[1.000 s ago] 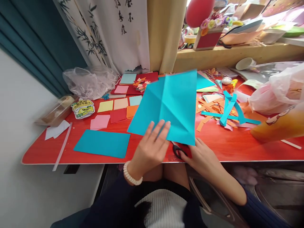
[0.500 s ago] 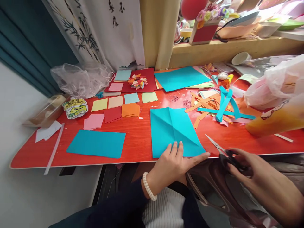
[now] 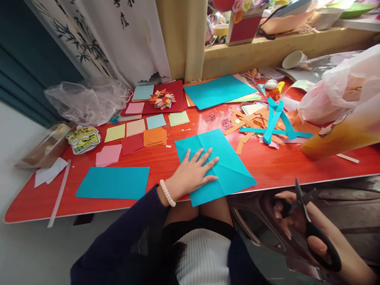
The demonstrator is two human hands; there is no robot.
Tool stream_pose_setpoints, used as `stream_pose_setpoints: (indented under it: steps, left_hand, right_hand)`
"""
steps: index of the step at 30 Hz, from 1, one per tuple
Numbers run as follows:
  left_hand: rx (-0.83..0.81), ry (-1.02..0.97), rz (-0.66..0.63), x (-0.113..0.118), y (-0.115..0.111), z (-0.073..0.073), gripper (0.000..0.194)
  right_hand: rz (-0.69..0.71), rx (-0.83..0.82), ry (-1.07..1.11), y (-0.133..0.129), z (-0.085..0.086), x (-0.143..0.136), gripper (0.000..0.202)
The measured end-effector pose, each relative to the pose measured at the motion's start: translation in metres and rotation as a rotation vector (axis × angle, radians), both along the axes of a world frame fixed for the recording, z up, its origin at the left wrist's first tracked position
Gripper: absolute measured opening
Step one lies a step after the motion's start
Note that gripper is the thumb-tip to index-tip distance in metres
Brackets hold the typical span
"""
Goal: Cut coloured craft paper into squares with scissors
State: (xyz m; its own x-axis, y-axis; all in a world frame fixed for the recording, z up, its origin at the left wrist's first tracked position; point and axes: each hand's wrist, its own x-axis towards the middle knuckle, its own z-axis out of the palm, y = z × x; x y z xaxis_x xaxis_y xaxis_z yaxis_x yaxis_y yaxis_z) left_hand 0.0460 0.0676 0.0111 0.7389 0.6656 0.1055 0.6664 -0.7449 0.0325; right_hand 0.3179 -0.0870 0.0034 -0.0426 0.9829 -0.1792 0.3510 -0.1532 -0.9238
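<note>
My left hand (image 3: 194, 170) lies flat with spread fingers on a creased blue square sheet of paper (image 3: 231, 162). The sheet is turned at an angle, and one corner hangs over the table's front edge. Off the front edge to the right, my right hand (image 3: 299, 221) holds black-handled scissors (image 3: 305, 213) by their loops, with the blades apart and pointing up. To the left of my left hand rests a blue paper rectangle (image 3: 114, 182). Cut blue strips (image 3: 276, 126) lie over orange ones (image 3: 249, 120) beyond the sheet to the right.
Small paper squares, such as an orange stack (image 3: 154, 136) and a pink stack (image 3: 109, 154), sit left of centre. Blue sheets (image 3: 219, 92) lie at the back. A plastic bag (image 3: 338, 87) and an orange-filled bottle (image 3: 341, 134) stand on the right.
The creased sheet has rotated on the table. My left hand has shifted left and spread over it. My right hand has moved away from the table's edge, and the scissors have swung upright with blades wider.
</note>
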Motion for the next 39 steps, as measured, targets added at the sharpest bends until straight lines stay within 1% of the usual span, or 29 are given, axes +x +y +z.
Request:
stream_pose_setpoints:
  steps: [2,3,4,6,8,10,11,12,13,14,16,19,22,25,29,39]
  left_hand:
    - [0.045,-0.167,0.052,0.001,-0.025,0.007,0.055]
    - [0.027,-0.275,0.079,0.001,-0.041,0.010,0.049]
    - [-0.041,-0.391,0.115,0.001,-0.058,0.011,0.045]
    - [-0.298,-0.567,0.195,-0.001,-0.091,0.005,0.047]
    - [-0.649,-0.669,0.287,-0.002,-0.115,-0.010,0.053]
    - [-0.988,-0.769,0.424,-0.001,-0.126,-0.028,0.055]
    - [-1.112,-0.834,0.498,-0.001,-0.126,-0.037,0.055]
    - [-1.191,-0.913,0.571,0.001,-0.125,-0.045,0.055]
    - [-1.231,-1.000,0.638,0.002,-0.122,-0.050,0.055]
    - [-1.243,-1.087,0.691,0.003,-0.119,-0.054,0.056]
    - [-1.244,-1.214,0.755,0.007,-0.113,-0.056,0.056]
    - [-1.261,-1.299,0.773,0.013,-0.112,-0.053,0.053]
    - [-1.253,-1.343,0.773,0.019,-0.117,-0.050,0.050]
    - [-1.245,-1.360,0.776,0.020,-0.119,-0.049,0.049]
    - [-1.232,-1.346,0.770,0.019,-0.121,-0.050,0.051]
    - [-1.225,-1.334,0.756,0.017,-0.124,-0.057,0.052]
  right_hand:
    - [0.045,-0.051,0.115,0.002,-0.002,-0.007,0.074]
    - [0.082,-0.101,0.148,0.003,-0.002,-0.011,0.074]
    - [0.122,-0.159,0.160,0.004,-0.003,-0.015,0.075]
    - [0.200,-0.272,0.171,0.005,-0.005,-0.021,0.079]
    - [0.228,-0.361,0.209,0.004,-0.008,-0.027,0.085]
    - [0.215,-0.432,0.253,0.003,-0.012,-0.033,0.086]
    - [0.209,-0.463,0.264,0.003,-0.013,-0.037,0.084]
    - [0.204,-0.484,0.267,0.003,-0.014,-0.040,0.082]
    - [0.207,-0.500,0.263,0.004,-0.014,-0.044,0.080]
    - [0.208,-0.508,0.257,0.005,-0.014,-0.047,0.078]
    - [0.210,-0.507,0.245,0.009,-0.012,-0.055,0.076]
    - [0.200,-0.475,0.243,0.014,-0.012,-0.062,0.075]
    - [0.168,-0.483,0.276,0.015,-0.015,-0.064,0.075]
    - [0.136,-0.473,0.297,0.014,-0.017,-0.064,0.073]
    - [0.123,-0.453,0.306,0.014,-0.016,-0.064,0.071]
    - [0.090,-0.457,0.314,0.015,-0.017,-0.064,0.068]
